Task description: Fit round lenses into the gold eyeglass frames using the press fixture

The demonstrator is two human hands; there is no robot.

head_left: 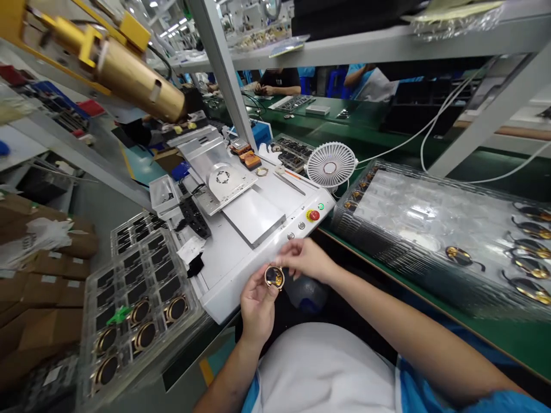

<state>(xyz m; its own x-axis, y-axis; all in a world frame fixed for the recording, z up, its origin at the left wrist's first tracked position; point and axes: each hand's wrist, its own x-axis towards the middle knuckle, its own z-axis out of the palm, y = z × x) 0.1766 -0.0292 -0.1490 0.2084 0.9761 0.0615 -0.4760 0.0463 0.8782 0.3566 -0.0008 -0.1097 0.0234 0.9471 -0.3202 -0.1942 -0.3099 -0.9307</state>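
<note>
My left hand (258,301) grips a round watch case (274,277) with a gold-coloured rim, thumb on its lower edge. Dark and amber-gold parts show inside the ring. Bent over the upper right of the case is my right hand (306,259), its thumb and fingers closed together close to the rim. Whatever sits between those fingertips is hidden. Both hands are in front of the white machine base (219,275), near its front edge, above my lap.
A machine with a metal plate (256,215), a red stop button (314,215) and tweezers (290,182) lies ahead. Left stands a tray (124,275) of dark round parts. At right, stacked clear trays (404,201) hold amber pieces (458,256). A white fan (330,165) stands between.
</note>
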